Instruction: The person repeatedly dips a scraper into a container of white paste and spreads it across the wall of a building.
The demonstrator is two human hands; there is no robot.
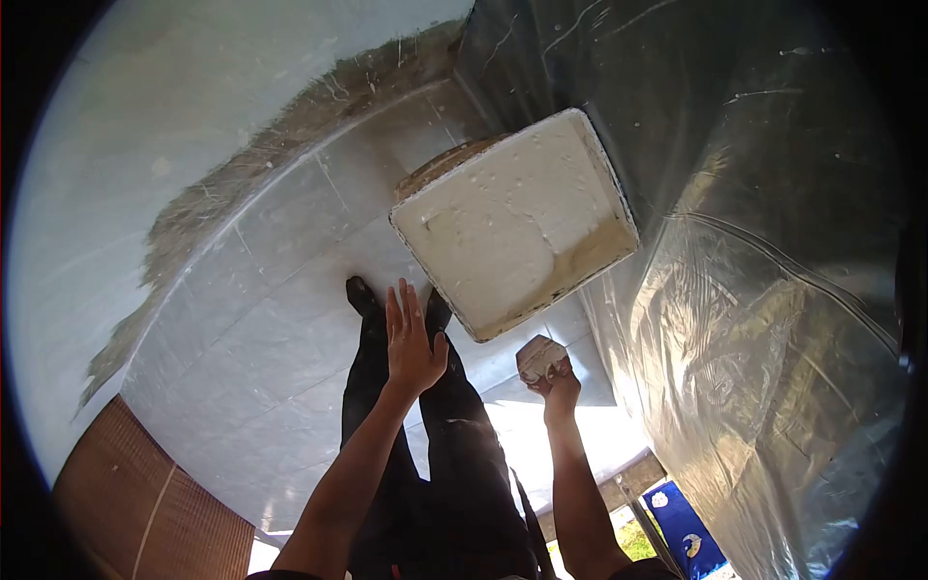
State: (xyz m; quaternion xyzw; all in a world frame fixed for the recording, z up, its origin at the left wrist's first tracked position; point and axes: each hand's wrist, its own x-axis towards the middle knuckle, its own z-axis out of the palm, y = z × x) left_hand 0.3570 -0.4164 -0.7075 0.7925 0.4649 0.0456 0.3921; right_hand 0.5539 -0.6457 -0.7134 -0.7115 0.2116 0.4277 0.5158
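A big rectangular tub (626, 198) holds wet, off-white plaster (503, 213), spread unevenly with a thinner patch at its lower right. My left hand (414, 353) is in front of my legs, just short of the tub's near left side, with its fingers stretched out and nothing in it. To the right, below the tub's near corner, my right hand (558, 384) grips a small angular, plaster-smeared piece (541, 359), perhaps a scraper. Its handle, if any, is hidden by my fingers. Neither hand touches the tub.
Grey floor tiles (280, 261) lie under my feet. On the left a pale wall (164, 145) has a rough grey band along its base. Shiny plastic sheeting (715, 319) covers the right side. A brown ribbed panel (145, 493) and a blue printed item (684, 532) are nearer me.
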